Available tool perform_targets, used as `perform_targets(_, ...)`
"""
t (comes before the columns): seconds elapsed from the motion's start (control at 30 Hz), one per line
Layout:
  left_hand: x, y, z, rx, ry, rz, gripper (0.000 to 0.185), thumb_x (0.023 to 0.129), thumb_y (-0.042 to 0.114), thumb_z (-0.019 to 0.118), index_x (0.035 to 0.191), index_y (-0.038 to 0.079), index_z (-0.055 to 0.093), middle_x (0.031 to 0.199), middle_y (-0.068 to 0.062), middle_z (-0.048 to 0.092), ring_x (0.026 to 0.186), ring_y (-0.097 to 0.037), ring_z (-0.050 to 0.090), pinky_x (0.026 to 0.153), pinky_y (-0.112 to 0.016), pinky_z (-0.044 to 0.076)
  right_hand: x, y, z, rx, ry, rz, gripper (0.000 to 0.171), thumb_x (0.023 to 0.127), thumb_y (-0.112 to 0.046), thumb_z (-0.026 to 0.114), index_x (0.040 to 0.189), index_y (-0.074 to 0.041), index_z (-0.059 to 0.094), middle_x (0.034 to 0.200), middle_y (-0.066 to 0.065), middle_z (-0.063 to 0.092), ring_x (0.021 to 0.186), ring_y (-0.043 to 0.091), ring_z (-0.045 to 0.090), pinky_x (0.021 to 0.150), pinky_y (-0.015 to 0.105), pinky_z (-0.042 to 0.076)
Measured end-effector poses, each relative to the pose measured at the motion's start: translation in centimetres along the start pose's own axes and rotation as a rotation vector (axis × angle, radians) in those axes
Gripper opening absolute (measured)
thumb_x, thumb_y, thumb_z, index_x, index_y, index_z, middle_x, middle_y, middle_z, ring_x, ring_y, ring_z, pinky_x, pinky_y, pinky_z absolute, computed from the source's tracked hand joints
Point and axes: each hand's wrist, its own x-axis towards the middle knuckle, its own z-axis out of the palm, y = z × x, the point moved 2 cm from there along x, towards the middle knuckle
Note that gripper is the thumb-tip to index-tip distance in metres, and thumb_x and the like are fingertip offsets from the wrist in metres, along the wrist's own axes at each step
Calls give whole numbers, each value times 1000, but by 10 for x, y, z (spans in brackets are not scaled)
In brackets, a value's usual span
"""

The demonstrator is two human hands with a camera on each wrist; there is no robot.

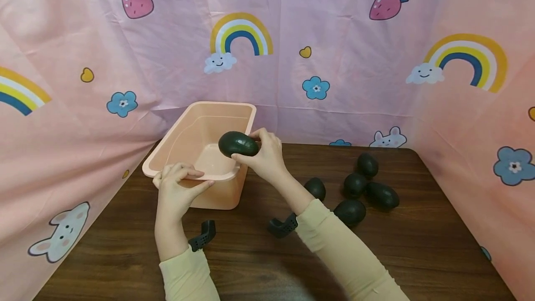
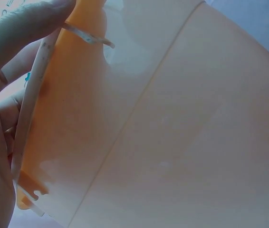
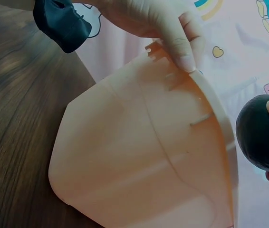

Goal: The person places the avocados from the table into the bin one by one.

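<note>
In the head view, my right hand (image 1: 267, 156) holds a dark green avocado (image 1: 237, 144) between thumb and fingers. The avocado is over the near right part of a peach plastic bin (image 1: 221, 114), above its floor. My left hand (image 1: 174, 189) grips the bin's near rim, thumb on the outside and fingers over the edge. The right wrist view shows that thumb against the bin's outer wall (image 3: 134, 142), with the held avocado (image 3: 260, 135) at the right edge. The left wrist view is mostly filled by the bin's wall (image 2: 172, 133).
Several more avocados lie on the dark wooden table (image 1: 426, 236) to the right, among them a long one (image 1: 382, 196) and one near the right forearm (image 1: 350, 212). A patterned pink cloth (image 1: 347, 22) hangs behind and along the sides. Black wrist mounts (image 1: 203, 235) sit on both wrists.
</note>
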Motion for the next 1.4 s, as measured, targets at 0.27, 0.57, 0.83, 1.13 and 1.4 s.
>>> perform_targets(0.27, -1, 0, -1, 5, 1, -6, 27, 59, 8, 92, 79, 9, 74, 83, 0, 62, 89, -14, 43, 92, -41, 9, 5, 2, 12, -55, -16, 1, 57, 67, -41, 86, 107, -11, 57, 103, 1, 58, 103, 19, 45, 90, 39, 32)
perform_targets(0.57, -1, 0, 0, 3, -1, -13, 27, 59, 9, 92, 79, 8, 75, 83, 0, 62, 89, -14, 43, 91, -42, 9, 9, 2, 20, -80, -31, 7, 55, 68, -43, 86, 103, -13, 57, 101, -1, 58, 103, 18, 46, 91, 37, 32)
perform_targets(0.83, -1, -1, 1, 10, -5, -24, 27, 59, 10, 92, 80, 9, 75, 84, 2, 62, 92, -12, 43, 93, -40, 9, 11, 2, 25, -99, -46, 3, 54, 68, -44, 85, 104, -14, 58, 100, -3, 59, 99, 16, 47, 88, 35, 32)
perform_targets(1.13, -1, 0, 1, 12, -10, -25, 28, 59, 11, 92, 81, 9, 75, 85, 4, 62, 94, -12, 43, 93, -40, 9, 12, 0, 30, -126, -74, 24, 58, 69, -45, 84, 112, -14, 61, 102, -3, 61, 100, 15, 47, 92, 36, 31)
perform_targets(1.4, -1, 0, 2, 13, -4, -6, 28, 59, 9, 92, 80, 8, 74, 84, 2, 62, 91, -13, 43, 92, -41, 10, 11, 0, 33, -151, -104, 21, 58, 70, -45, 83, 116, -16, 64, 101, -5, 62, 96, 14, 47, 95, 36, 30)
